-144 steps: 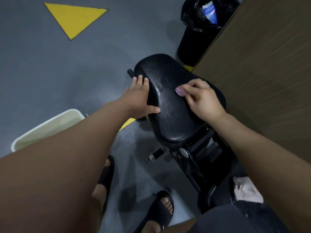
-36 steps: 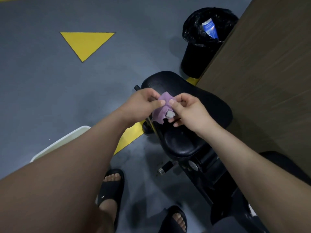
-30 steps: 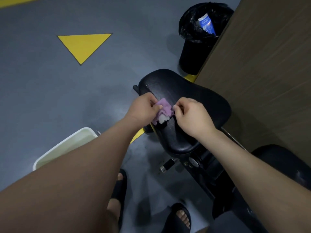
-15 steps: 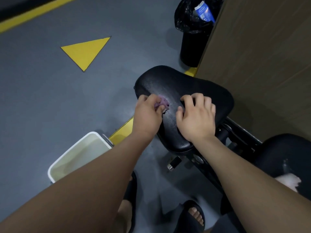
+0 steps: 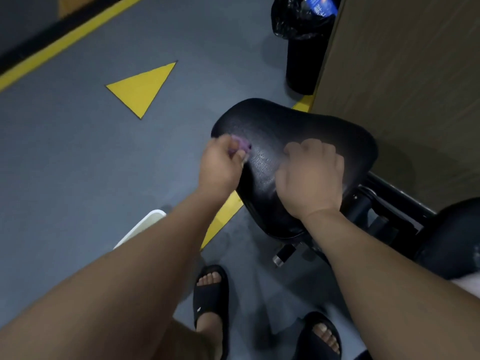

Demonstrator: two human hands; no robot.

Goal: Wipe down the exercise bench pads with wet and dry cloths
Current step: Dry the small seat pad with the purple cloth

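The left hand is on the left edge of the black pad, which sits at about 2 o'clock from the middle of the view. Its fingers are curled tight around a purple cloth. Only a small part of the cloth comes out, at 1 o'clock of the hand, and this part touches the pad. The rest is hidden in the fist. The picture is a little blurred here.

The right hand lies on the middle of the same pad, at 3 o'clock of the left hand and apart from it. Its fingers are bent, with the tips down on the pad, and nothing shows in them. The cloth does not touch this hand.

At 4 o'clock of the pad, past a black frame, a second pad is seen at the right edge. A black bin stands at 12 o'clock of the pad, beside a wood wall. On the grey floor there is a yellow triangle at 10 o'clock. A white tub shows under the left forearm, and two feet in black sandals stand at 6 o'clock.
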